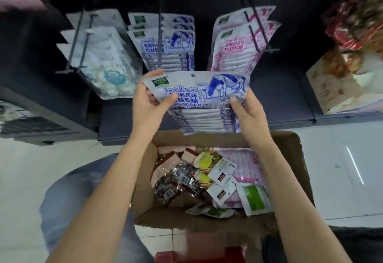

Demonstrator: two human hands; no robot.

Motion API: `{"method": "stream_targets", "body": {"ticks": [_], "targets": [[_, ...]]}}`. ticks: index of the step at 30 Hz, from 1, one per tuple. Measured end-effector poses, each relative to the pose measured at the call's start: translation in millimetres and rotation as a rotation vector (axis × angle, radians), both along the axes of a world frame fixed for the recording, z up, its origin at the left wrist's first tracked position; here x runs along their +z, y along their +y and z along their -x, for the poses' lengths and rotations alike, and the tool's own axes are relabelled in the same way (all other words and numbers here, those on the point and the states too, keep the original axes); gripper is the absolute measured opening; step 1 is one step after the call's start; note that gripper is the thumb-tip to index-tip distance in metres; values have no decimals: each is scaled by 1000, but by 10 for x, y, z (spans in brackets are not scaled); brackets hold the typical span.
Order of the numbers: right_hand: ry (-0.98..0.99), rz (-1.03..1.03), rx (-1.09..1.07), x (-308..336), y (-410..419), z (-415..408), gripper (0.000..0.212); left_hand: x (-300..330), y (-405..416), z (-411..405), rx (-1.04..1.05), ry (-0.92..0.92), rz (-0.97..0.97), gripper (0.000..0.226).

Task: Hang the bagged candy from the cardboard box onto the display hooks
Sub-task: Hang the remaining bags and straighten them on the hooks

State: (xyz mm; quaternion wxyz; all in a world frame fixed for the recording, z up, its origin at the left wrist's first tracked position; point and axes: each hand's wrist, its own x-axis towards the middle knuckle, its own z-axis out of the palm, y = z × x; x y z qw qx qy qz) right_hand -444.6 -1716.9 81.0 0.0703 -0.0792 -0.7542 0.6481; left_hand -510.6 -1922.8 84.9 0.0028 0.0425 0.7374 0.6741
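Head view, looking down at a dark display rack with hooks, a cardboard box [298, 159] on the pale tiled floor [342, 169] just below it.

Both hands hold one blue-and-white candy bag [199, 95] printed with a cow, raised above the far edge of the box and just in front of the rack. Left hand [148, 107]: fingers curled round the bag's left edge, thumb pressed on the printed front, fingertips behind the upper left corner. Right hand [250, 113]: thumb on the front at the right edge, fingers wrapped behind. The bag is held face-up, slightly tilted, its punched hang hole at the top centre and not on any hook.

Middle hook [160, 33] carries a row of matching blue cow bags [165, 45]; the held bag sits directly below this row, its top edge near the hook's front end. Right hook [257, 35] carries pink bags [238, 47] of the same design. Left hook [79, 41] carries clear bags of white candy [103, 62].

Inside the box: a pink-striped bag [246, 163], a green-labelled white bag [255, 198], dark wrapped snacks [176, 182] and several small mixed packets, loosely piled.

Red packaged goods [356, 14] hang at the far right.
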Motion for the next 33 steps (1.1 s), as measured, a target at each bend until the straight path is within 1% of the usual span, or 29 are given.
{"method": "stream_targets", "body": {"ticks": [2, 4, 6, 8, 9, 11, 12, 13, 14, 16, 19, 20, 23, 25, 28, 29, 33], "targets": [[34, -53, -44, 91, -35, 103, 27, 135, -97, 30, 3, 143, 76, 43], [101, -122, -79, 131, -89, 199, 23, 177, -196, 78, 25, 184, 152, 35], [176, -205, -132, 133, -118, 301, 18, 122, -249, 168, -8, 150, 170, 37], [199, -233, -155, 107, -184, 441, 14, 11, -328, 282, -19, 120, 229, 37], [180, -247, -137, 66, -226, 535, 10, -57, -363, 350, -8, 89, 258, 31], [99, -259, -91, -46, -327, 744, 7, -220, -444, 495, 37, -19, 271, 10], [39, -251, -84, -119, -375, 845, 12, -292, -480, 550, 55, -83, 270, 6], [-31, -248, -79, -182, -413, 939, 18, -349, -505, 583, 64, -141, 252, 16], [-95, -250, -73, -223, -448, 1019, 22, -398, -528, 619, 67, -188, 227, 21], [-151, -237, -68, -261, -509, 1146, 27, -425, -540, 677, 89, -192, 193, 18], [-102, -219, -102, -250, -553, 1275, 37, -394, -524, 747, 157, -165, 95, 14], [-90, -208, -111, -232, -564, 1296, 36, -382, -514, 758, 175, -148, 55, 14], [-74, -163, -144, -218, -570, 1310, 26, -372, -472, 759, 190, -78, -20, 10], [-50, -167, -162, -232, -577, 1292, 27, -396, -454, 752, 179, -51, -33, 11], [-14, -232, -169, -251, -608, 1296, 18, -437, -441, 799, 206, -63, -57, 11], [-10, -245, -180, -252, -616, 1319, 18, -433, -435, 823, 214, -72, -59, 12], [-35, -299, -202, -293, -629, 1420, 30, -434, -412, 931, 196, -103, 5, 13]]}}
